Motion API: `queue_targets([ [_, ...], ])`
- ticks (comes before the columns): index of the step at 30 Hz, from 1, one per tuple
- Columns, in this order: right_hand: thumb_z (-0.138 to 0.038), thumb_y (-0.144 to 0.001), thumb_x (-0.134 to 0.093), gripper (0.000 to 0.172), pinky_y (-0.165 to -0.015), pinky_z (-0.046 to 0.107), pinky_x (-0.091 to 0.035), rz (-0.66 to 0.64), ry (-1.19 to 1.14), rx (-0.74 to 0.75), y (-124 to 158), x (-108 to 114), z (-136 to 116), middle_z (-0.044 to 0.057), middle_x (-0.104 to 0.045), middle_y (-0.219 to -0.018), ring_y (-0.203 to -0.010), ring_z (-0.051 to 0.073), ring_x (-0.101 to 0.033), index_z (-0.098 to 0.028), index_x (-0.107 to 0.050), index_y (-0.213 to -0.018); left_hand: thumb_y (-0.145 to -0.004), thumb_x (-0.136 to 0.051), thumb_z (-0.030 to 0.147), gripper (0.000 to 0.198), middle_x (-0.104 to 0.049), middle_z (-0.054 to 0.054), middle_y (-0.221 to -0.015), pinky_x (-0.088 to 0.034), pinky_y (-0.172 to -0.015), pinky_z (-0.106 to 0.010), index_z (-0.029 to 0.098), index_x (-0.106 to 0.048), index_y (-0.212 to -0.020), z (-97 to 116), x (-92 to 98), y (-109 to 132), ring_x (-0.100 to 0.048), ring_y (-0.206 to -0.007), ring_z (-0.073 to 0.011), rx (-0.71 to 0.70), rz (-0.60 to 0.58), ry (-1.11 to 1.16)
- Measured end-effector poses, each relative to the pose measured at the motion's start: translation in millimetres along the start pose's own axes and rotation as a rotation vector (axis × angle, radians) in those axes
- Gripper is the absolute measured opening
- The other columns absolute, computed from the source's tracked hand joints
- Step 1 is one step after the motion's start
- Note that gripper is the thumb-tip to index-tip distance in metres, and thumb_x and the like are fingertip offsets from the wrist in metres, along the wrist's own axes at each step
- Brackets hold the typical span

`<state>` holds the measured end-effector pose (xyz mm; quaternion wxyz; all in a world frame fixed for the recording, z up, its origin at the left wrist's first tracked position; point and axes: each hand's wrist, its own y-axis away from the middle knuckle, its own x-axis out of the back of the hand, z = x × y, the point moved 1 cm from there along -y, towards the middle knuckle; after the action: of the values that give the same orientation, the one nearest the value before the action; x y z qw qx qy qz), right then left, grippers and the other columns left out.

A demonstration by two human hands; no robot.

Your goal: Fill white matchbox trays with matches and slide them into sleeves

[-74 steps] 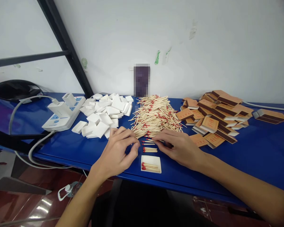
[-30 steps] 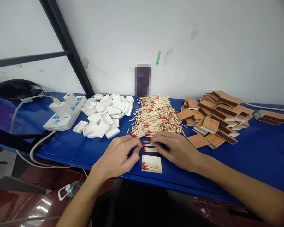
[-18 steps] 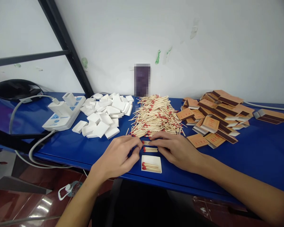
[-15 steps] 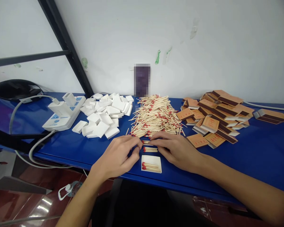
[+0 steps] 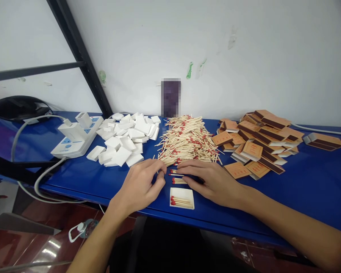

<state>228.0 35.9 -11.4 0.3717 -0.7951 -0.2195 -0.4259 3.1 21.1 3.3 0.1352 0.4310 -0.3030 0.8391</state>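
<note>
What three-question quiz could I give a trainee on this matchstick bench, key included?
1. What lies in the shallow white rectangular cardboard tray nearest the blue table's front edge? (a) folded paper (b) red-tipped wooden matchsticks (c) plastic caps
2. True or false: the orange-and-brown cardboard matchboxes lie right of the large matchstick heap.
3. Which hand is closer to the jumbled pile of white trays?

Key: 1. b; 2. true; 3. the left hand.

A pale wall [image 5: 261, 68] spans the far side, with green marks [image 5: 190, 70] near its middle; a black frame [image 5: 85, 72] stands left, a blue table [image 5: 309, 189] stretches across, and glossy reddish floor tiles [image 5: 31, 248] catch light [image 5: 50, 248] at near left
</note>
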Motion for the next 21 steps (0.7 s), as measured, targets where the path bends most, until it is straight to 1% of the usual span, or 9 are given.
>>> queue_targets([
  [3,-0.023,-0.097,-0.052,0.024,-0.093,0.034,-0.055,-0.027,-0.013,0.013,-0.4,0.0,1.0,0.006,-0.071,-0.117,-0.105,0.020,-0.068,-0.021,-0.070,-0.114,-0.092,-0.043,0.016,0.015,-0.062,0.000,-0.081,-0.041,-0.070,-0.030,0.019,-0.057,-0.088,-1.5,0.6,0.7,-0.058,-0.075,-0.0166,0.032,0.050,0.005],
  [6,-0.024,-0.097,-0.054,0.024,-0.093,0.033,-0.055,-0.032,-0.021,0.014,0.0,-0.1,2.2,0.005,-0.071,-0.117,-0.105,0.020,-0.068,-0.021,-0.070,-0.114,-0.092,-0.043,0.016,0.015,-0.063,0.000,-0.081,-0.041,-0.070,-0.030,0.019,-0.057,-0.087,-1.9,1.6,1.1,-0.058,-0.075,-0.0165,0.035,0.053,0.005],
  [11,-0.023,-0.097,-0.055,0.023,-0.093,0.033,-0.055,-0.027,-0.016,0.023,1.0,-0.9,4.0,0.005,-0.071,-0.118,-0.106,0.019,-0.068,-0.021,-0.072,-0.112,-0.093,-0.042,0.018,0.018,-0.060,0.000,-0.077,-0.040,-0.068,-0.031,0.019,-0.059,-0.089,0.2,3.2,0.8,-0.055,-0.072,-0.0170,-0.007,-0.014,0.003],
  [15,-0.023,-0.097,-0.055,0.024,-0.094,0.033,-0.054,-0.020,0.003,0.023,1.5,-0.9,4.6,0.004,-0.071,-0.120,-0.107,0.019,-0.068,-0.022,-0.073,-0.113,-0.093,-0.040,0.019,0.021,-0.060,-0.001,-0.076,-0.039,-0.068,-0.032,0.019,-0.061,-0.089,0.4,3.8,1.1,-0.054,-0.072,-0.0182,0.011,-0.053,-0.013],
  [21,-0.024,-0.098,-0.052,0.026,-0.093,0.033,-0.055,-0.019,0.028,0.027,1.6,-0.5,4.4,0.004,-0.071,-0.121,-0.106,0.019,-0.069,-0.023,-0.073,-0.113,-0.091,-0.042,0.017,0.018,-0.062,-0.001,-0.079,-0.040,-0.071,-0.033,0.019,-0.059,-0.089,0.7,2.8,1.1,-0.055,-0.075,-0.0188,0.013,-0.114,0.001],
])
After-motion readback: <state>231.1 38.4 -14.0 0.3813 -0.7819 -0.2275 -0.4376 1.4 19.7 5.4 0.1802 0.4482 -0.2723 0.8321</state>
